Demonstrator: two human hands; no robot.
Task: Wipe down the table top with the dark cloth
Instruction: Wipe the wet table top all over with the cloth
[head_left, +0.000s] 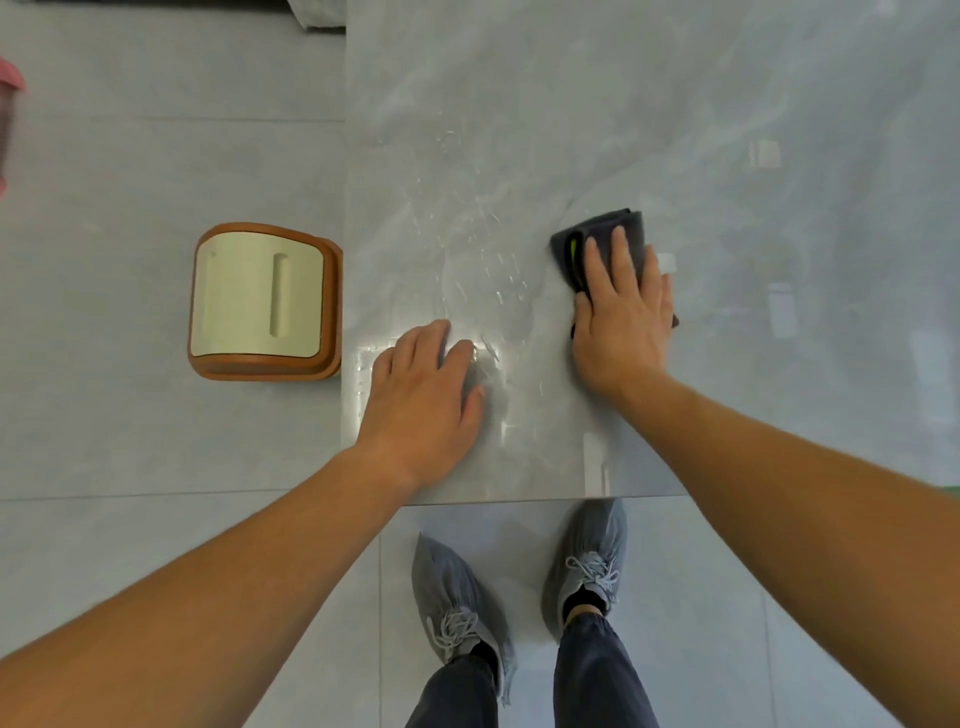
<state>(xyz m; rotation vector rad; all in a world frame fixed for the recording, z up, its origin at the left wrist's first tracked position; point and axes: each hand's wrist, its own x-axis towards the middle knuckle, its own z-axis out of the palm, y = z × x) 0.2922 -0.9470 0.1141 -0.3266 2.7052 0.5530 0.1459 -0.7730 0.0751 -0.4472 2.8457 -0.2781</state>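
We see a table top of pale grey marbled with whitish veins, and on it a charcoal cloth showing a narrow yellow-green strip at one edge. Beside the table we make out a stool with a cream seat and a reddish-brown rim, standing on a floor of plain light grey tiles. Below, our shoes are blue-grey with paler grey laces, and our trousers dark navy.

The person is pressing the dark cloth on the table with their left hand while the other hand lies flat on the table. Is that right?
No. The head view shows the right hand pressing the dark cloth on the table; the left hand is the one lying flat on it.
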